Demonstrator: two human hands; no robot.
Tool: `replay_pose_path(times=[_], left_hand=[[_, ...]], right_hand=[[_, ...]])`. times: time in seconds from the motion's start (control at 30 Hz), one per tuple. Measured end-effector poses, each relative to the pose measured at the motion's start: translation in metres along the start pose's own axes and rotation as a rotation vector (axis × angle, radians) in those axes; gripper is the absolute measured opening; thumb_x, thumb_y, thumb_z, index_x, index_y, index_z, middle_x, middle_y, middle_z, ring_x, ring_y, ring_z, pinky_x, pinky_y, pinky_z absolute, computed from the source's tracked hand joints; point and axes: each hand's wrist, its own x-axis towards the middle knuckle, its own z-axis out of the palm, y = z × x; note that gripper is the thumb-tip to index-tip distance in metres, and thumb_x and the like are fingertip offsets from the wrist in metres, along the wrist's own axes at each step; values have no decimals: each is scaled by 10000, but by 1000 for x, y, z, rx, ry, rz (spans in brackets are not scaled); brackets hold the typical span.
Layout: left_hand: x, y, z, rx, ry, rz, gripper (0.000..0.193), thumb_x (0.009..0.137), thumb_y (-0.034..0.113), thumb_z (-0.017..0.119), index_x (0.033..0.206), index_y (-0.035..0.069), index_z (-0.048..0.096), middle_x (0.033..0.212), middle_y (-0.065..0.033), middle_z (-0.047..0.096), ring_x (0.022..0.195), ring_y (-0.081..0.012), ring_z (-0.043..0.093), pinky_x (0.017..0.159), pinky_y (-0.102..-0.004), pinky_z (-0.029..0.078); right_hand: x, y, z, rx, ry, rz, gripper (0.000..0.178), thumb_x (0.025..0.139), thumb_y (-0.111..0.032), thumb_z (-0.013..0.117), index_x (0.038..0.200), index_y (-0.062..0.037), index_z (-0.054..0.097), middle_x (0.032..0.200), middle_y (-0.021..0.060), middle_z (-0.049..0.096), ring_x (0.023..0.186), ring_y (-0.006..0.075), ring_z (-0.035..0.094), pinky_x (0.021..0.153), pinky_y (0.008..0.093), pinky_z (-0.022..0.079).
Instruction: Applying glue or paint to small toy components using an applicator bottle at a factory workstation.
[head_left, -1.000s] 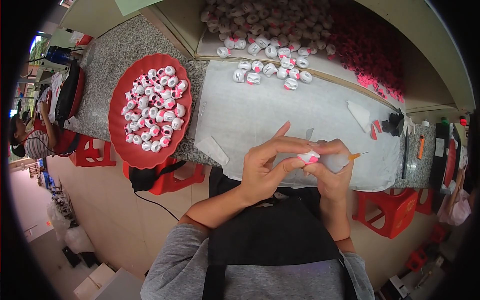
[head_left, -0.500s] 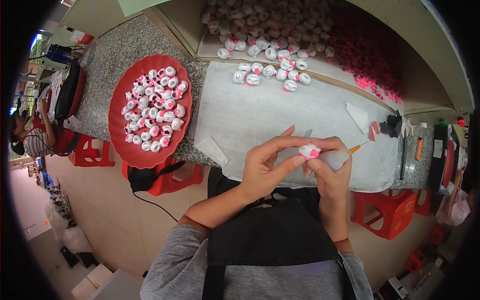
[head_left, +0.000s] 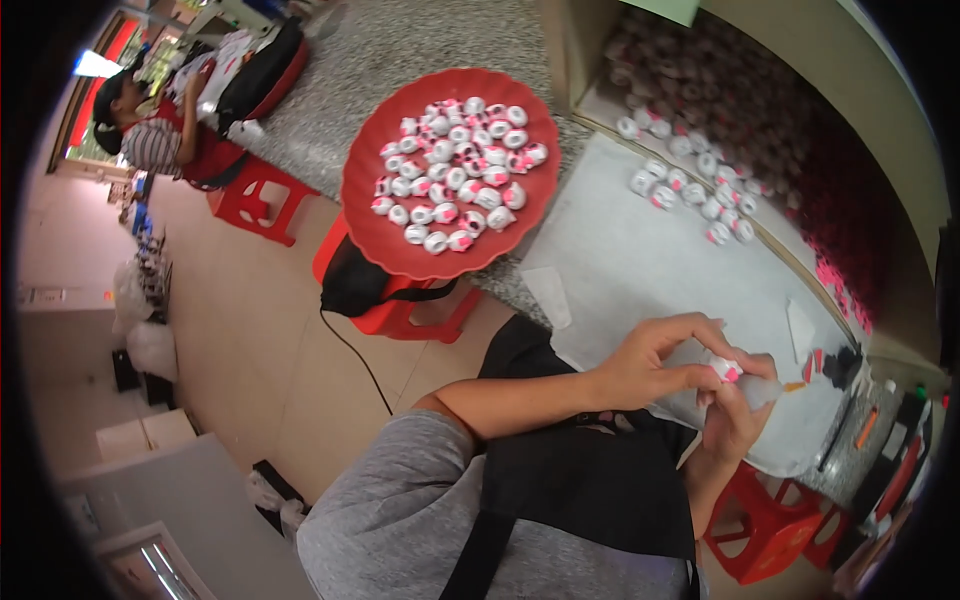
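Above the near edge of the white sheet (head_left: 600,235) I hold a small white rounded piece with a pink patch (head_left: 725,370). My left hand (head_left: 640,365) pinches it between thumb and forefinger. My right hand (head_left: 735,425) is closed around a translucent squeeze bottle (head_left: 760,391) with a thin orange tip, which points to the right. The right fingertips meet the left ones at the white piece; their exact contact is partly hidden. Several similar white-and-pink pieces (head_left: 716,205) lie along the sheet's far edge.
To the left, a red scalloped tray (head_left: 365,205) holds many white-and-pink pieces. A shelf (head_left: 590,103) with heaped pieces borders the sheet. Paper scraps (head_left: 547,296), a black crumpled thing (head_left: 843,367) and red stools (head_left: 765,525) surround me. Another person (head_left: 150,135) sits far left.
The view has swung left, so bench, tray and hands appear further right and tilted. Both hands still hold the white piece and the bottle.
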Motion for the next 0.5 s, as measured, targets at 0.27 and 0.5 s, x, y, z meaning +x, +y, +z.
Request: replay_pose_path(times=[0.27,0.5], left_hand=[[-8,12,-11,-16,4,-39,196,701,54,565,891,37,521,884,-62,532,832,-150,499,945,-399,177],[-9,37,-25,661,226,267,197,675,58,582,862,26,529,832,-69,550,785,-187,507,827,-346,350]], right_hand=[[0,11,6,-126,-23,-31,269,619,-12,580,850,11,445,688,122,487,480,141,458,421,210,373],[10,8,26,-109,-32,22,318,642,-76,610,885,14,425,681,110,491,464,130,450,419,201,370]])
